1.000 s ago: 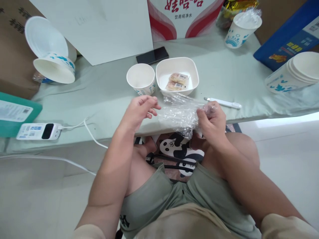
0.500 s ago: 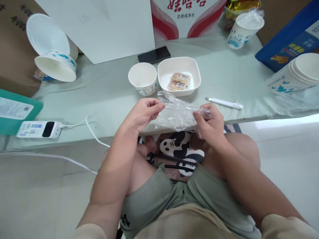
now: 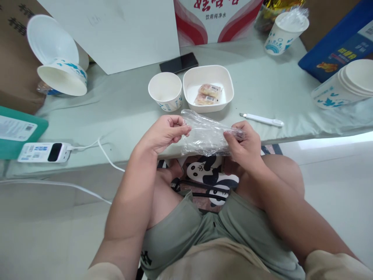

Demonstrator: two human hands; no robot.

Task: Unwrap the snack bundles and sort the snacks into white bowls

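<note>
A crinkled clear plastic bag (image 3: 205, 136) is stretched between my hands at the table's front edge. My left hand (image 3: 171, 131) pinches its left side between thumb and fingers. On the other side, my right hand (image 3: 244, 144) has its fingers closed around the gathered right end. Just beyond the bag stands a white rectangular bowl (image 3: 227, 83) holding small wrapped snacks (image 3: 208, 94). Beside that bowl, on its left, is a round paper bowl (image 3: 165, 91) with blue print. A white utility knife (image 3: 262, 119) lies to the right of the bag.
Behind the bowls lies a black phone (image 3: 179, 63). Stacked paper cups (image 3: 335, 87) are at the right, and a cup stuffed with plastic (image 3: 285, 33) stands farther back. At left are tipped paper bowls (image 3: 62, 76) and a white power bank (image 3: 43, 152) with a cable.
My left hand has shifted very slightly left, and the bag's left side hangs a little differently. My right hand keeps its grip. The view has moved slightly.
</note>
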